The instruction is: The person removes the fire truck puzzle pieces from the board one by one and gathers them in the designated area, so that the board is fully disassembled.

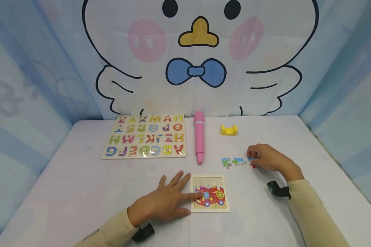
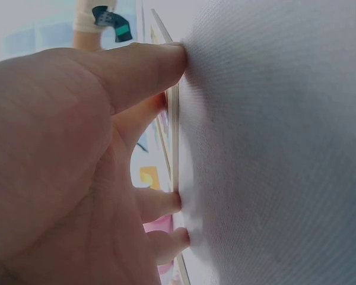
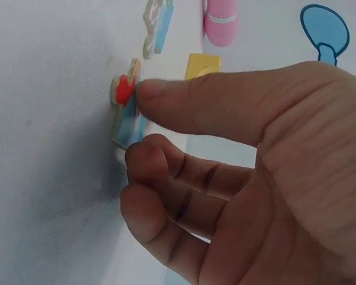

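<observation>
In the head view my left hand (image 1: 165, 202) lies spread at the left side of a small wooden-framed puzzle (image 1: 210, 210) with a red vehicle picture, its index finger resting on the picture. The left wrist view has my left hand (image 2: 77, 154) with the thumb and other fingertips along the frame's edge (image 2: 174, 136). My right hand (image 1: 270, 159) pinches a blue and red puzzle piece (image 1: 251, 163) at the table. Up close, the right hand (image 3: 225, 172) has its thumb against that piece (image 3: 126, 119), fingers curled. Two more pieces (image 1: 226, 162) (image 1: 238, 162) lie left of it.
A wooden alphabet board (image 1: 145, 137) lies at the back left. Right of it are a pink pen-shaped thing (image 1: 199, 137) and a small yellow holder (image 1: 228, 130). Behind the table hangs a cartoon-printed cloth (image 1: 198, 96).
</observation>
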The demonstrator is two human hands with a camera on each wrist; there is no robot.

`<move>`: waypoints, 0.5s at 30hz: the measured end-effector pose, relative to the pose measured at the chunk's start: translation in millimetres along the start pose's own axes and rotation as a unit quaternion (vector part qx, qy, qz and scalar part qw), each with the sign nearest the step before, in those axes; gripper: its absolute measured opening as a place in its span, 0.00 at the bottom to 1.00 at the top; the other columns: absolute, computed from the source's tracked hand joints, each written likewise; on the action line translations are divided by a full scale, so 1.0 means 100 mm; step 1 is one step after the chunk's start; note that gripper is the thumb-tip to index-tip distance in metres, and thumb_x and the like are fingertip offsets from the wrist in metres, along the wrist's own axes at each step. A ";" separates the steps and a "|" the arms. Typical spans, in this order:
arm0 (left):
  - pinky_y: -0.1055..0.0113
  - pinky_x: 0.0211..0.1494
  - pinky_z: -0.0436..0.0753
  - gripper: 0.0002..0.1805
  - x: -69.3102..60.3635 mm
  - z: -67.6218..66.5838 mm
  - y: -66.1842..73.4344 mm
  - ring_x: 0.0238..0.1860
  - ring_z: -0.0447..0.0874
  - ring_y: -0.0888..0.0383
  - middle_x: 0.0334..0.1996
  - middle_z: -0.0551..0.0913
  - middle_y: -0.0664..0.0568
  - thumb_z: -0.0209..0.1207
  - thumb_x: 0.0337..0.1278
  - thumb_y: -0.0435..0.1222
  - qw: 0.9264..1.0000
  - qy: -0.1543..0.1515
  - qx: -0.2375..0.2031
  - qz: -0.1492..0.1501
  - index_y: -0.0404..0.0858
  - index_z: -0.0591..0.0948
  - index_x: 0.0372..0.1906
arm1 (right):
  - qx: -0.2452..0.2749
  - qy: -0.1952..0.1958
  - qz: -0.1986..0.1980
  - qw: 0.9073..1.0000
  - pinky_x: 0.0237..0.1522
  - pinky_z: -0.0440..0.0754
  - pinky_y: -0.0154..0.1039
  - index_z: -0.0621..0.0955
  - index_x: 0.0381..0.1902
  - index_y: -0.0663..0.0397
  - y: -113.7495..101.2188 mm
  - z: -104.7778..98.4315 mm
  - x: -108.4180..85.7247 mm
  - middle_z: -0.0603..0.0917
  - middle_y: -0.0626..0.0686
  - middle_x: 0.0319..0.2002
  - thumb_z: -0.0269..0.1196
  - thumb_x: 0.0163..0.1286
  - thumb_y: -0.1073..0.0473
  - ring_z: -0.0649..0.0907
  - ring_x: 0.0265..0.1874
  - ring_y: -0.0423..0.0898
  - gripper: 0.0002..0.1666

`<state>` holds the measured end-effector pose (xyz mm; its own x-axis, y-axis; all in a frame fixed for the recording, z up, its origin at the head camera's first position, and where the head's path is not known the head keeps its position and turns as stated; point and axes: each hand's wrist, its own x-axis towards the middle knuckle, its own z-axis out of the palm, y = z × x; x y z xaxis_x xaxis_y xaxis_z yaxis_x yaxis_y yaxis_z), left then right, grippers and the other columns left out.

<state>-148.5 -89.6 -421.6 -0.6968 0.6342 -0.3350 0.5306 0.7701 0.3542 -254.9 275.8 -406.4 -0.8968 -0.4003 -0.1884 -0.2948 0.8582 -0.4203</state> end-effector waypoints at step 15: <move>0.26 0.72 0.48 0.32 0.01 0.01 0.00 0.82 0.38 0.41 0.82 0.49 0.48 0.62 0.67 0.55 1.000 -0.003 0.003 0.000 0.75 0.67 0.73 | -0.011 0.010 -0.128 0.992 0.36 0.81 0.36 0.84 0.55 0.56 -0.90 0.16 -0.14 0.82 0.53 0.46 0.70 0.67 0.64 0.78 0.34 0.42 0.18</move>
<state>-148.8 -89.1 -422.9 -0.6945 0.6339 -0.3404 0.5333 0.7711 0.3479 -210.4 198.8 -379.8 -0.7975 -0.6004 -0.0603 -0.5212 0.7357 -0.4326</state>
